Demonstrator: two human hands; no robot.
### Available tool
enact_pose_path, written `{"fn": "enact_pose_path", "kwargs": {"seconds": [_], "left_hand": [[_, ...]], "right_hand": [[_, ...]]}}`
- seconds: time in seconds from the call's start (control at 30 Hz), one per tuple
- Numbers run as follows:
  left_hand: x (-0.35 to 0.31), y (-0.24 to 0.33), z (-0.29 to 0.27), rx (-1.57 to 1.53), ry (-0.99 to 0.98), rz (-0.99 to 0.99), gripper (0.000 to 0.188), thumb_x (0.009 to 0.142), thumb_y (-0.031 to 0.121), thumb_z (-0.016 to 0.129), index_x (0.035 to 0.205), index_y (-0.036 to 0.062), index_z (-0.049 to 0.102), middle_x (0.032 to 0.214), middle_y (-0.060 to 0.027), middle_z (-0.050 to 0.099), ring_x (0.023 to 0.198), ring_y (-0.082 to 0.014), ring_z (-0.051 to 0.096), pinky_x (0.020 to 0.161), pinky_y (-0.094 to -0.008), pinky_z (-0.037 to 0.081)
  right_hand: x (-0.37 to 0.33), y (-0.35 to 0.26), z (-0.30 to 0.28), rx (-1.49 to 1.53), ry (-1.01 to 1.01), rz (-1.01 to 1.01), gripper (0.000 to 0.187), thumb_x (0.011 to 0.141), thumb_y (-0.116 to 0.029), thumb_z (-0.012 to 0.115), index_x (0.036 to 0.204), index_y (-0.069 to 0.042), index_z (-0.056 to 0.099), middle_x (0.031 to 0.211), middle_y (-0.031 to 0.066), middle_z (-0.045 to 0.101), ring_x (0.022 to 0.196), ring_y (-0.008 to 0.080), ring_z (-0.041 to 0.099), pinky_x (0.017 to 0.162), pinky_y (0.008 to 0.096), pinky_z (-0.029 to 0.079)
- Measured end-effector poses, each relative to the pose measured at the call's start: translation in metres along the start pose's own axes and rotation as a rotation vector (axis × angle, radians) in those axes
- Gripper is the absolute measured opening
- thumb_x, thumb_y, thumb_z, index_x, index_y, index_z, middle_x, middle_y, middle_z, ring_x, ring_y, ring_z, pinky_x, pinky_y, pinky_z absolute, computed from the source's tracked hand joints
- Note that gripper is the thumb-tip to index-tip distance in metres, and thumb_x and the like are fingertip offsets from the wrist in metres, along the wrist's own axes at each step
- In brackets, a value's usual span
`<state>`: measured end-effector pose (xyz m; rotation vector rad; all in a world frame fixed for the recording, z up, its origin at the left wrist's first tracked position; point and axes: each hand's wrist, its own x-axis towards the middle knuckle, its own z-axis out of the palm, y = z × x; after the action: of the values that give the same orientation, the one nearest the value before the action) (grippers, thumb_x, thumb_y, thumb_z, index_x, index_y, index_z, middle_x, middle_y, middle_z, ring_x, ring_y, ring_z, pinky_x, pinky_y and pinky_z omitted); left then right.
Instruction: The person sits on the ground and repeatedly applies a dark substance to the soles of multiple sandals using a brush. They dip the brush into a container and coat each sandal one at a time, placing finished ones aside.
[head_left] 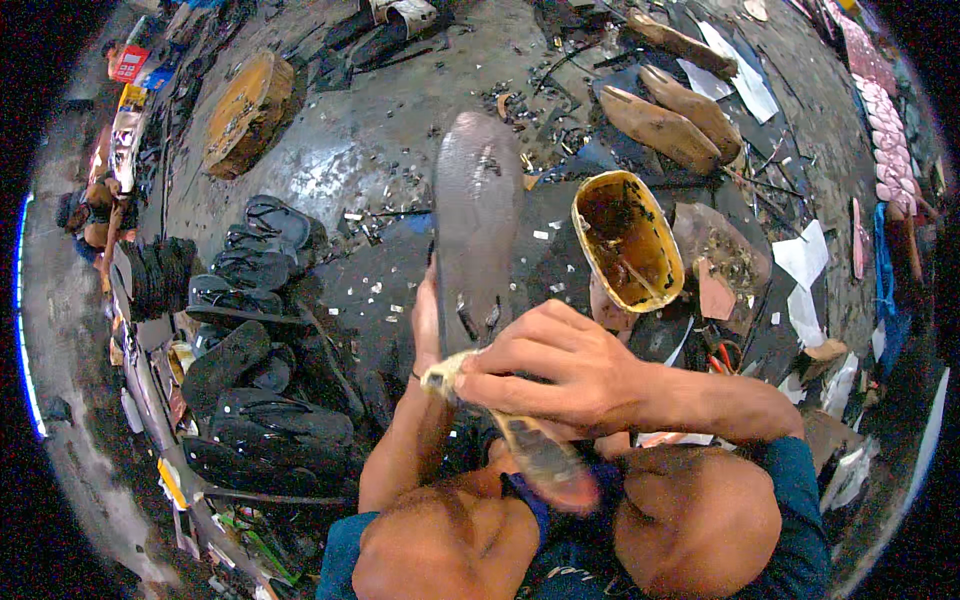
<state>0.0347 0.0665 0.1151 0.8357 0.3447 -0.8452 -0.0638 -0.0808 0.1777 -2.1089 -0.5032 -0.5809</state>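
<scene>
My left hand [427, 315] grips a long dark sandal sole [472, 215] from its left edge and underneath. The sole is held up lengthwise in front of me, and most of that hand's fingers are hidden behind it. Closed round a glue brush [548, 462], my right hand [555, 370] is over the near end of the sole. The brush's pale, crusted tip is at the sole's heel; its blurred, reddish far end points toward my lap. To the right of the sole stands a yellow tub [628, 240] with dark residue and brownish glue inside.
Black sandals [275, 420] are piled at the left beside my arm. Wooden shoe lasts [665, 120] lie at the far right, and a round wood block [248, 115] at the far left. Red-handled pliers or scissors [722, 355] and white scraps [800, 258] lie to the right.
</scene>
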Motion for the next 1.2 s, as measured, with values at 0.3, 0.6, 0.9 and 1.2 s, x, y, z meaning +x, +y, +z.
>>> {"fn": "enact_pose_path", "kwargs": {"seconds": [0.3, 0.6, 0.9, 1.2], "left_hand": [[0.02, 0.012, -0.005, -0.001, -0.102, -0.181, 0.053, 0.103, 0.047, 0.035, 0.117, 0.0042, 0.063, 0.101, -0.0126, 0.07, 0.084, -0.0228, 0.07, 0.072, -0.0391, 0.06], [0.016, 0.009, -0.024, 0.014, -0.021, -0.055, 0.053, 0.102, 0.049, 0.038, 0.127, 0.0073, 0.059, 0.114, -0.0111, 0.068, 0.101, -0.0232, 0.067, 0.088, -0.039, 0.056], [0.048, 0.01, -0.079, -0.35, -0.114, 0.121, 0.048, 0.098, 0.038, 0.042, 0.126, 0.0033, 0.061, 0.115, -0.014, 0.069, 0.102, -0.0292, 0.067, 0.091, -0.0424, 0.055], [0.027, 0.024, -0.036, -0.071, -0.028, 0.129, 0.042, 0.1, 0.038, 0.042, 0.121, 0.0062, 0.062, 0.105, -0.0106, 0.07, 0.092, -0.0241, 0.068, 0.082, -0.0404, 0.056]], "right_hand": [[-0.014, -0.021, 0.021, 0.177, 0.034, -0.085, 0.043, 0.08, -0.018, 0.062, 0.123, -0.011, 0.063, 0.088, 0.0043, 0.06, 0.077, 0.022, 0.059, 0.068, 0.0364, 0.049], [-0.008, 0.001, 0.025, -0.075, -0.029, -0.14, 0.043, 0.076, -0.025, 0.064, 0.117, -0.011, 0.066, 0.09, 0.0021, 0.06, 0.079, 0.0186, 0.057, 0.071, 0.0359, 0.05], [-0.031, 0.001, 0.027, 0.326, 0.128, 0.191, 0.022, 0.078, -0.001, 0.072, 0.098, -0.006, 0.068, 0.085, 0.0106, 0.068, 0.072, 0.0292, 0.065, 0.064, 0.0369, 0.05], [-0.031, -0.013, 0.025, 0.251, -0.083, 0.009, 0.039, 0.086, -0.018, 0.057, 0.124, -0.014, 0.063, 0.091, 0.0032, 0.061, 0.083, 0.0253, 0.058, 0.073, 0.0396, 0.045]]}}
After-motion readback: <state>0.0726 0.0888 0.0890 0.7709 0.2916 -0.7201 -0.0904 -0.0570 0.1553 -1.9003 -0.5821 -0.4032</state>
